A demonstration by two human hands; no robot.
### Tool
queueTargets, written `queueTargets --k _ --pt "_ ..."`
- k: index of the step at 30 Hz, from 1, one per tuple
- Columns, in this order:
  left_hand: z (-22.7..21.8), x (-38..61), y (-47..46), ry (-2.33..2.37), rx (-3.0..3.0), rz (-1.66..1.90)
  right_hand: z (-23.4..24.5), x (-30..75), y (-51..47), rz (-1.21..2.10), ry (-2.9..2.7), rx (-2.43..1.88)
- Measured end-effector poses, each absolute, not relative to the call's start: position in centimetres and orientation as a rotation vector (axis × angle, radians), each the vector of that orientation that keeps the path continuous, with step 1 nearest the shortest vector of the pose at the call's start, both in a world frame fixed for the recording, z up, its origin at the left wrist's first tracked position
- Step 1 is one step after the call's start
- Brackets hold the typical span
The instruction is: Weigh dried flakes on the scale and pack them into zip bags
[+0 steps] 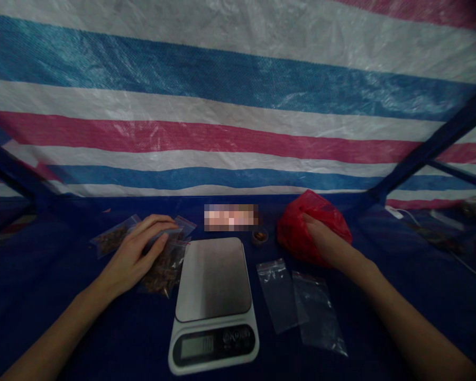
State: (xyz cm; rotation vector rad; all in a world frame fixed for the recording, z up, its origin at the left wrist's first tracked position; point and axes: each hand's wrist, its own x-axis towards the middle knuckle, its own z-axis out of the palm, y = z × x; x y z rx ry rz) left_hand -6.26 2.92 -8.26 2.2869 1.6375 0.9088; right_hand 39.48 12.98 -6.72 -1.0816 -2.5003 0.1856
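Note:
My left hand (137, 256) lies over clear zip bags, its fingers stretched out and thumb apart. One bag of brown bits (161, 275) shows below the hand, and another filled bag (111, 239) lies to its left. My right hand (321, 238) reaches into a crumpled red plastic bag (291, 233), which hides its fingers. A white kitchen scale (215, 278) with a metal plate stands between the hands, nothing on it. Right of the scale, two flat clear zip bags (275, 296) overlap slightly, with no contents visible.
A small round container (259, 237) with brown bits stands behind the scale, beside a pixelated object (230, 218). Striped plastic sheeting (238, 106) hangs behind the blue surface. Dark blue frame bars (412, 164) slant at both sides. A white cable (416, 219) lies far right.

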Motion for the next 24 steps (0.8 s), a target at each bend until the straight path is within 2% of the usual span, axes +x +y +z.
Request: queueTargets --k 19,24 --pt "-7.8 -6.4 3.0 1.712 2.289 1.012 -6.6 39.4 14.0 0.306 -2.494 -0.992" --pt "-7.8 -6.4 3.1 1.699 2.285 1.023 -5.0 39.6 14.2 0.145 -2.474 -1.04"
